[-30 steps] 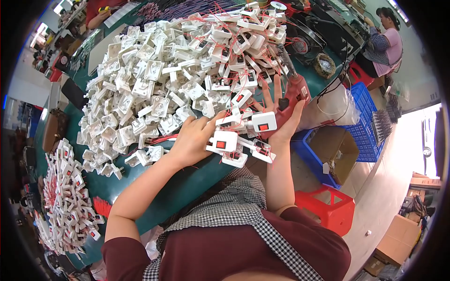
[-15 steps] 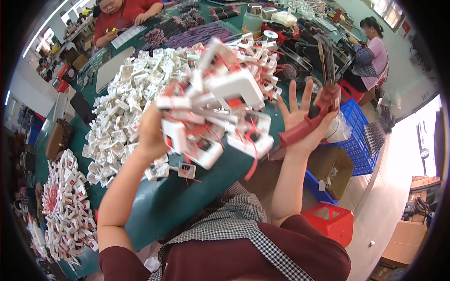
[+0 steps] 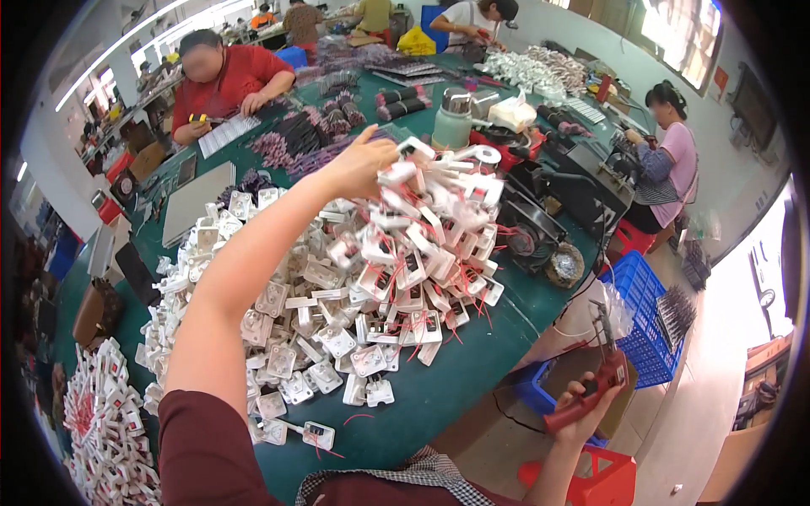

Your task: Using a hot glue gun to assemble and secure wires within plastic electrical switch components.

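Observation:
My left hand (image 3: 364, 167) is stretched out over the far side of a heap of white plastic housings (image 3: 283, 295). Its fingertips are hidden among white housings with red wires (image 3: 405, 223), some of them blurred, so whether it grips any cannot be told. In my right hand (image 3: 582, 417), at the lower right off the table edge, is a red soldering gun (image 3: 597, 390). My fingers are wrapped round its handle, and its metal tip points up. One wired housing (image 3: 318, 435) lies apart near the table's front edge.
Another heap of wired housings (image 3: 101, 430) lies at the left. Behind the main heap stand a green flask (image 3: 453, 122) and bundled dark wires (image 3: 312, 139). A blue crate (image 3: 645, 312) and red stool (image 3: 603, 481) are at the right. Co-workers sit across the table and farther right.
My left hand has moved from in front of me, where it held a bunch of wired housings, to the heap's far side. My right hand has lowered and its fingers have closed round the soldering gun.

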